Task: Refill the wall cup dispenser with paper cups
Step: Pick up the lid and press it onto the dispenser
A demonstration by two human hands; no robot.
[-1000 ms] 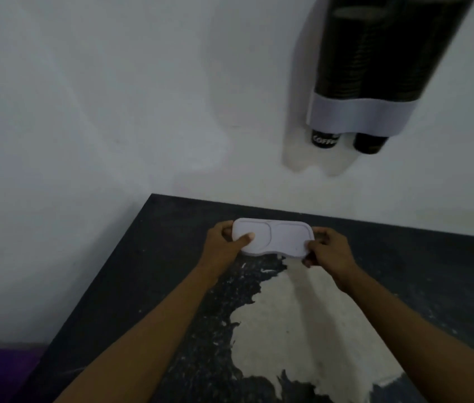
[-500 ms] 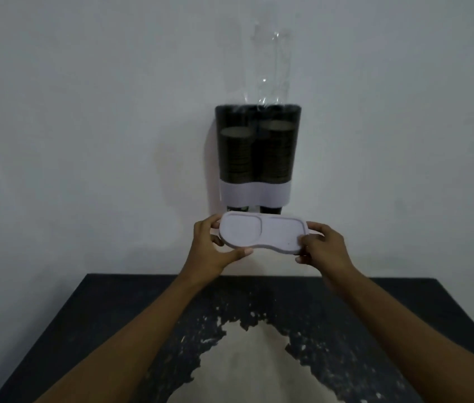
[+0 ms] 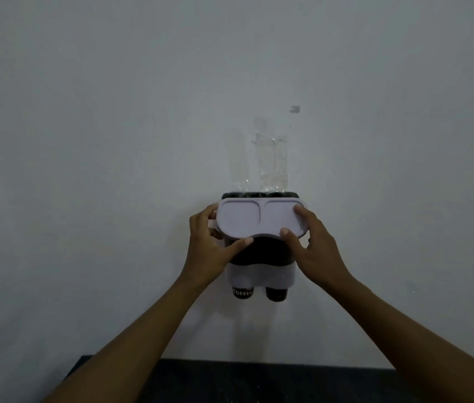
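A twin-tube cup dispenser [image 3: 260,276] hangs on the white wall, dark above with a pale band below. Two black paper cups poke out of its bottom, the left cup [image 3: 242,292] printed "COFFEE", the right cup [image 3: 276,294] plain. I hold the pale two-lobed dispenser lid [image 3: 260,219] tilted just in front of the dispenser's top rim. My left hand [image 3: 211,245] grips its left end, thumb under the front edge. My right hand [image 3: 312,245] grips its right end. The lid hides most of the top openings.
Clear plastic wrap [image 3: 269,158] sticks up from the dispenser's top against the wall. A small hook or mark [image 3: 295,109] is on the wall above. The dark table's far edge [image 3: 230,370] runs along the bottom.
Both hands have raised the lid from table height to the dispenser's top. My view has tilted upward, so the table has dropped nearly out of frame.
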